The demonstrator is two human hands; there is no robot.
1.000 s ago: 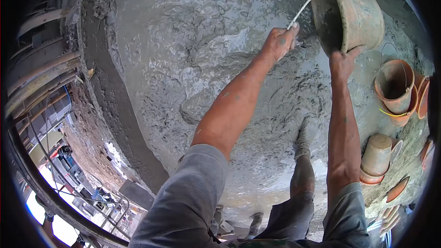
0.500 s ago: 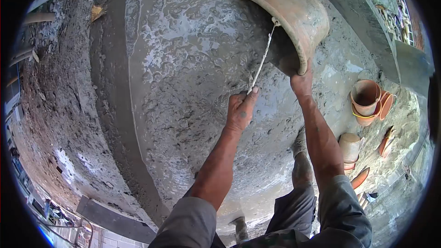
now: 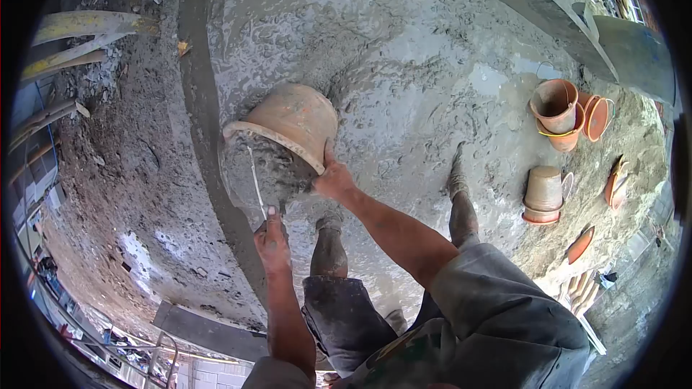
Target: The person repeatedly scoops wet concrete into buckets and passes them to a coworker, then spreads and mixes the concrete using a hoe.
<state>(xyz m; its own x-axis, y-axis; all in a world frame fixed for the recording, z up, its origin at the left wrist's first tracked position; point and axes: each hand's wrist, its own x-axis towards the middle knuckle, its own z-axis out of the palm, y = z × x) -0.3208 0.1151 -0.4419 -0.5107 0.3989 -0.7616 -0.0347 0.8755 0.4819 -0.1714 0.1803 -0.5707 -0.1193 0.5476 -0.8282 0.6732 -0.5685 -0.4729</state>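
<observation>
A large, cement-smeared orange tub (image 3: 299,119) lies tipped on its side, its mouth turned toward me. Wet grey concrete (image 3: 270,162) shows in the mouth and spreads below it. My right hand (image 3: 335,179) is closed on the right end of the rim. A white rope (image 3: 255,180) runs from the tub's mouth down to my left hand (image 3: 272,239), whose fingers are wrapped round it with the thumb up. How the rope's upper end meets the tub is hard to make out.
Wet concrete (image 3: 425,94) covers the ground around my muddy legs. At right stand orange buckets (image 3: 553,99), an upturned bucket (image 3: 543,189) and an orange piece (image 3: 580,245). A low concrete edge (image 3: 198,86) borders the left, with yellow-marked poles (image 3: 94,25) beyond.
The tub has swung from upper right to the left and nearer me, with both hands keeping hold. Concrete now shows at its mouth, and my view has shifted.
</observation>
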